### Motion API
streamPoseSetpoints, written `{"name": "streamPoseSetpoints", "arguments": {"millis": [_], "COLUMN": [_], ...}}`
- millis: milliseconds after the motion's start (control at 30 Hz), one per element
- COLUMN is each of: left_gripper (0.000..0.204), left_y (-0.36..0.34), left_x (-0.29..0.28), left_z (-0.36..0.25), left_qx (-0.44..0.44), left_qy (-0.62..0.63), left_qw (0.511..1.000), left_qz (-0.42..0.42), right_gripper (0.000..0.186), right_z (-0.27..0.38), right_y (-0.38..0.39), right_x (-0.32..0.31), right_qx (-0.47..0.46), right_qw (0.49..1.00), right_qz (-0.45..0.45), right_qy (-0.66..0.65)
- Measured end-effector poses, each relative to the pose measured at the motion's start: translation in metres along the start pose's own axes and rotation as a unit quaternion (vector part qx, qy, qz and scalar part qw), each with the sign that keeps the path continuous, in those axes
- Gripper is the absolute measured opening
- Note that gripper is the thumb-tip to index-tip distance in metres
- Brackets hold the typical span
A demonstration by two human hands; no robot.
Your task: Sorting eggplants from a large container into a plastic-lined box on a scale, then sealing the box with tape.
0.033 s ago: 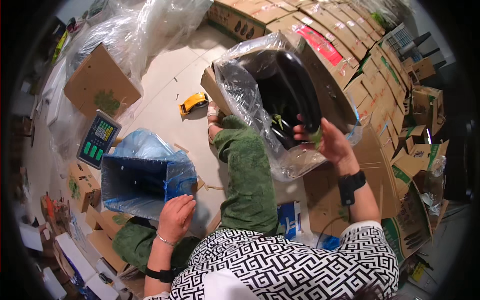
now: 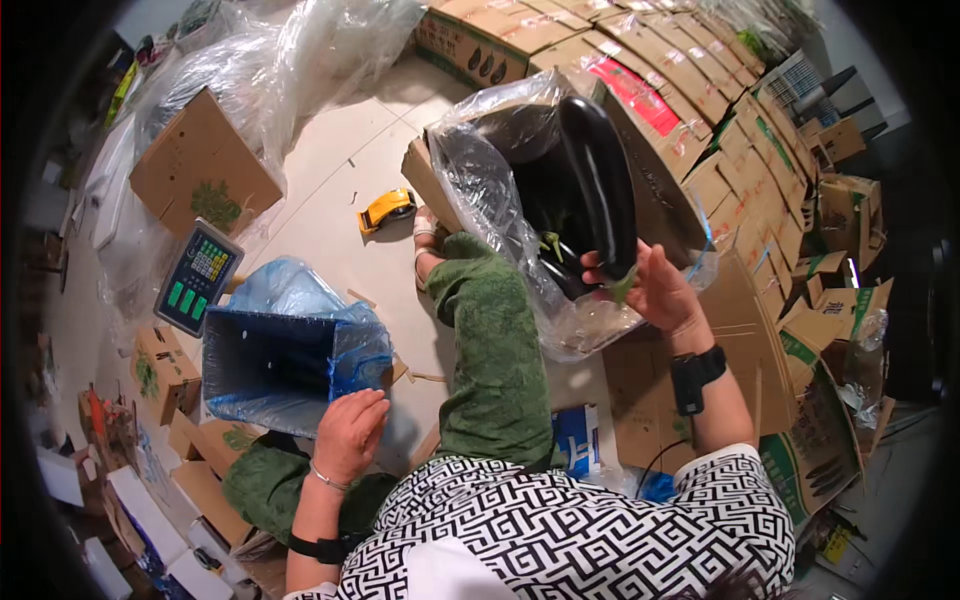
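My right hand [image 2: 653,288] is closed around the stem end of a long, glossy, dark eggplant [image 2: 598,175]. It holds the eggplant tilted, stem end toward me, above an open cardboard box [image 2: 430,185] lined with clear plastic. Inside the box more dark eggplants with green stems [image 2: 552,243] show, partly in shadow. My left hand [image 2: 352,430] is closed, fingers curled together, by the near right corner of a crate [image 2: 262,410] lined with blue plastic. The underside of those fingers is hidden. Deep shadow fills the crate's inside.
Left of the crate stands a scale display with keys [image 2: 197,277]. A yellow tape dispenser [image 2: 386,211] lies on the tiled floor beside my foot. Stacked cartons [image 2: 570,30] line the back and right; clear plastic sheeting [image 2: 270,75] is heaped at the back left.
The eggplant in my right hand has shifted slightly left and turned a little more upright. My left hand has stayed almost still.
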State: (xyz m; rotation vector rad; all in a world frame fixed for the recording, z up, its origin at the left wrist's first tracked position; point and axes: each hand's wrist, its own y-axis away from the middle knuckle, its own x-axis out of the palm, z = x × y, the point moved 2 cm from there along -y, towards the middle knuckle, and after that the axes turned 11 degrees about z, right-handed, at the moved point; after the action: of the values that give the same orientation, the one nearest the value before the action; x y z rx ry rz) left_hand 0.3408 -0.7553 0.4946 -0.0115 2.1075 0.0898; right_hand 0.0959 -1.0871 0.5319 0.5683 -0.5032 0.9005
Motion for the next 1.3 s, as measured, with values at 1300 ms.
{"name": "streamPoseSetpoints", "arguments": {"millis": [1300], "left_gripper": [0.045], "left_y": [0.201], "left_x": [-0.06], "left_z": [0.167], "left_qx": [-0.37], "left_qy": [0.158], "left_qw": [0.909], "left_qz": [-0.111], "right_gripper": [0.082], "right_z": [-0.487], "right_y": [-0.228], "right_x": [0.214], "right_qx": [0.275], "right_qw": [0.433], "right_qz": [0.268], "right_qy": [0.816]}}
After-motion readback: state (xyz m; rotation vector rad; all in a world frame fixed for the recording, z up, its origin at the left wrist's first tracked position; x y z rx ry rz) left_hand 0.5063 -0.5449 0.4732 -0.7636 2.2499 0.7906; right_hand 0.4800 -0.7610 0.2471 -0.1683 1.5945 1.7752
